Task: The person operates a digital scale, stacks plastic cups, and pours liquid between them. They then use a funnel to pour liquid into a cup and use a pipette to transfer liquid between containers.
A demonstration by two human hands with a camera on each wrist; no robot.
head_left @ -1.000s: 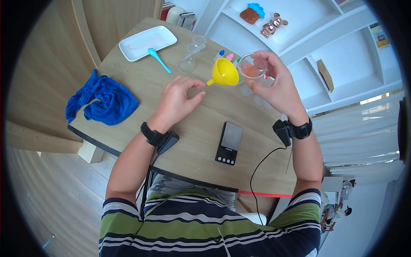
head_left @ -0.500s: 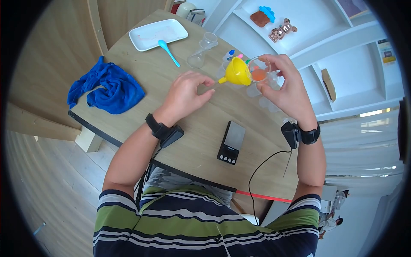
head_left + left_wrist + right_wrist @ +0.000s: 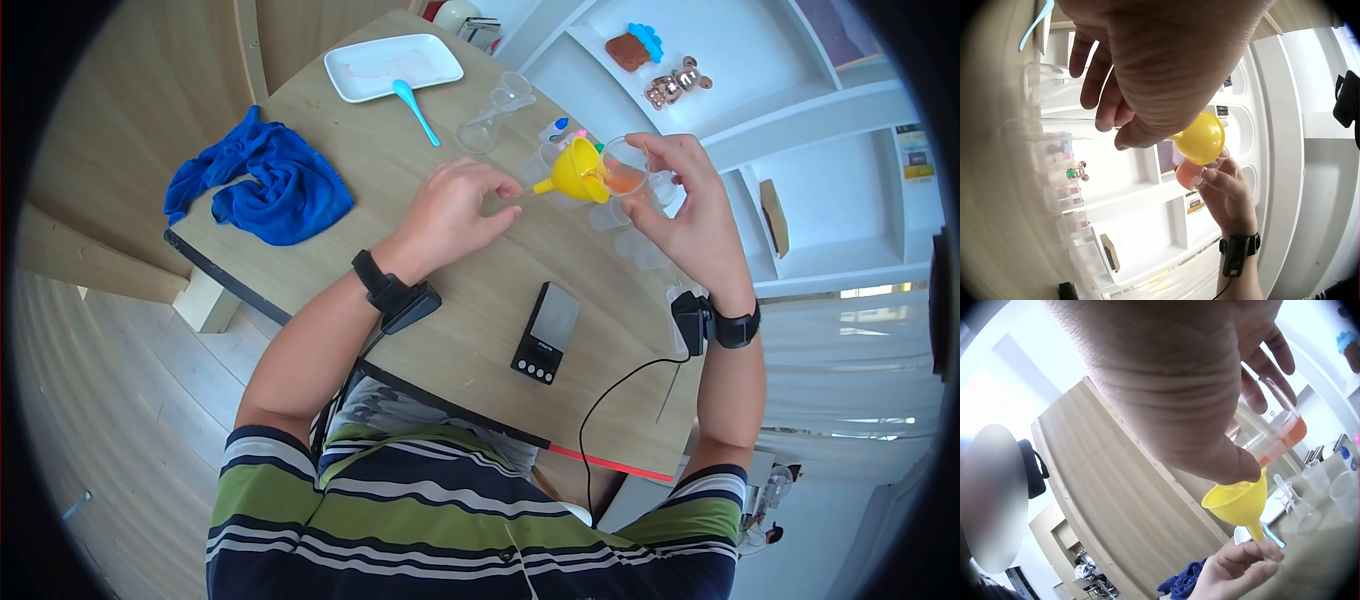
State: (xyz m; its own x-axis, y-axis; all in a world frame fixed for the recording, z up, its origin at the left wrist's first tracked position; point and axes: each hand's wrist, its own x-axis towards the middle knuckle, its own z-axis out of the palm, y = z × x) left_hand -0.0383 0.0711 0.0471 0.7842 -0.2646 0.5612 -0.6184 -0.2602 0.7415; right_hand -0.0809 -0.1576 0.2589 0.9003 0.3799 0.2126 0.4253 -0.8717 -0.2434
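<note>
cup [image 3: 629, 153] tipped further, orange liquid [image 3: 624, 180] toward funnel [image 3: 574, 172]

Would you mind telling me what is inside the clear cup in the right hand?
Orange liquid lies along the lower side of the tilted clear cup. The right hand covers part of the cup, so anything directly behind it cannot be seen.

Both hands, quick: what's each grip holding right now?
Left hand: closed, fingers curled round a clear tube below the yellow funnel.
Right hand: closed, holding a clear cup of orange liquid, tipped toward the funnel.
</note>
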